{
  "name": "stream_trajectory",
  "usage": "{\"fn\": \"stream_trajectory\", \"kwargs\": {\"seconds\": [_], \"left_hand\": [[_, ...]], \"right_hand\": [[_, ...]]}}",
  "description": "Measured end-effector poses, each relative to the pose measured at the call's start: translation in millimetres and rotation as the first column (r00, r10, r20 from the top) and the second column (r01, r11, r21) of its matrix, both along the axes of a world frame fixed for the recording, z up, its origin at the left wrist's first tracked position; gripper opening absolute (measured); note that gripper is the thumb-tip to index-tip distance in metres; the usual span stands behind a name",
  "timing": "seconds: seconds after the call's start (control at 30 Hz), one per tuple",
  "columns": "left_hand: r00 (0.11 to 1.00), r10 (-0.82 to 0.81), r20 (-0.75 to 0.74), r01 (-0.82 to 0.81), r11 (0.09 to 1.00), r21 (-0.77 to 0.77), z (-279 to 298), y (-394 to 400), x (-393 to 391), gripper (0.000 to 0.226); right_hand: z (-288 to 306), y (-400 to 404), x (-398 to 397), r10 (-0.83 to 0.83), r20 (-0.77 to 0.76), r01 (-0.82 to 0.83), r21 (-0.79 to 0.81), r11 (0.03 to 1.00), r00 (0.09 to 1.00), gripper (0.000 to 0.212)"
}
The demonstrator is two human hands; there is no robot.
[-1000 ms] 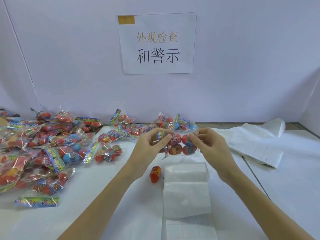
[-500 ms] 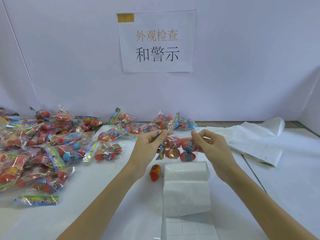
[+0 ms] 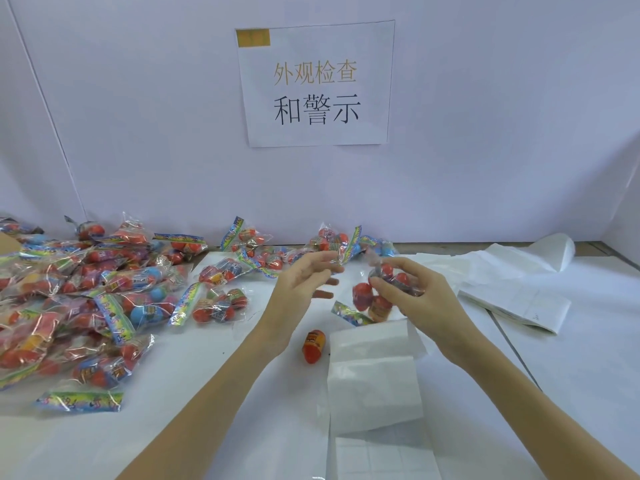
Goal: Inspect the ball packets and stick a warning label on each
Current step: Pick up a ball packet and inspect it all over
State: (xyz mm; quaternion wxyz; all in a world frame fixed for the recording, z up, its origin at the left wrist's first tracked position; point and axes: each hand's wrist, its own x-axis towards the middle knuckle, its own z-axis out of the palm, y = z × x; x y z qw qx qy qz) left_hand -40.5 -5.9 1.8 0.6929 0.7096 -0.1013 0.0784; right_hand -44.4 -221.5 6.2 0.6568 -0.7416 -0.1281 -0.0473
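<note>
While the right hand [image 3: 412, 292] grips a ball packet [image 3: 377, 296] above the label roll [image 3: 374, 372], the left hand [image 3: 301, 285] hangs beside it, fingers loose and holding nothing.

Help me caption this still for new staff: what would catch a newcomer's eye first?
First the white sign with Chinese characters on the back wall, then the heap of colourful ball packets spread over the table's left side. At centre, the right hand holds one ball packet above a strip of white label sheets, the left hand open beside it, and a loose orange ball lies below.
</note>
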Motion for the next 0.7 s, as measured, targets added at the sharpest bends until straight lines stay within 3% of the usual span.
{"fn": "stream_trajectory", "kwargs": {"seconds": [0.07, 0.13, 0.27, 0.4, 0.53, 0.7], "left_hand": [[0.998, -0.011, 0.058, 0.008, 0.998, 0.064, 0.9, -1.4, -1.8, 0.023], [0.996, -0.009, 0.092, -0.004, 0.990, 0.143, -0.1, -4.5, -3.2, 0.016], [0.995, 0.049, 0.086, -0.055, 0.996, 0.068, -2.9, -5.8, -3.0, 0.006], [0.997, 0.073, 0.031, -0.073, 0.997, 0.000, 0.2, -5.0, -3.1, 0.004], [0.996, 0.091, 0.022, -0.091, 0.996, -0.003, 1.3, -9.6, -3.6, 0.018], [0.992, 0.125, 0.018, -0.125, 0.992, 0.023, -4.4, -11.9, -3.9, 0.009]], "right_hand": [[0.2, -0.9, 0.2, -0.019, 0.077, 0.032, -0.175, 0.984, 0.997, 0.033], [-0.8, -0.3, 0.4, -0.033, 0.127, 0.065, -0.251, 0.966, 0.991, 0.030], [2.4, -1.7, 1.3, 0.001, 0.178, 0.036, -0.207, 0.978, 0.984, 0.009], [1.4, -4.1, 2.4, -0.015, 0.157, 0.043, -0.180, 0.983, 0.988, 0.027], [3.1, -4.6, 4.3, -0.023, 0.008, 0.024, -0.091, 0.996, 1.000, 0.031], [-1.5, -0.8, 2.9, 0.042, -0.042, -0.042, 0.005, 0.999, 0.998, 0.039]]}}
